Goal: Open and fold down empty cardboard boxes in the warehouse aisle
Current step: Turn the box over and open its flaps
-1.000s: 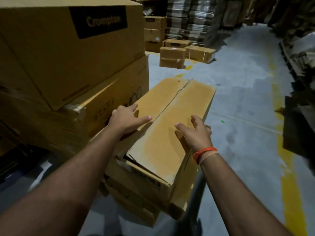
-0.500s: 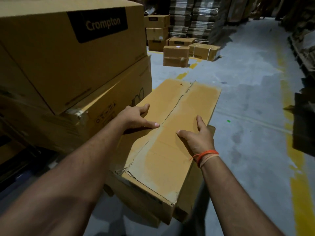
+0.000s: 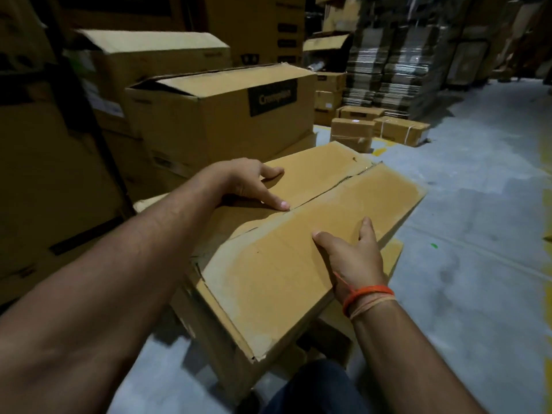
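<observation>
A long cardboard box point(image 3: 268, 294) lies in front of me on the floor, its two top flaps meeting at a torn seam. My left hand point(image 3: 251, 183) presses the left flap point(image 3: 313, 171) down, with straight fingers reaching to the seam. My right hand point(image 3: 355, 258) holds the outer edge of the right flap point(image 3: 373, 198). Its thumb and forefinger lie on top and the other fingers are hidden past the edge. At the near end the right flap sits higher than the left flap.
Large Crompton boxes point(image 3: 221, 115) are stacked close on the left, and one has a loose lid. Small strapped cartons point(image 3: 400, 130) sit on the grey floor ahead, before piles of flattened cardboard point(image 3: 394, 61). A yellow line point(image 3: 545, 162) marks the aisle's right side. My knee point(image 3: 316, 389) is below the box.
The view has risen and swung left, showing more stacked boxes. My left hand slid forward along the left flap. The right flap's near end now stands higher above the left flap.
</observation>
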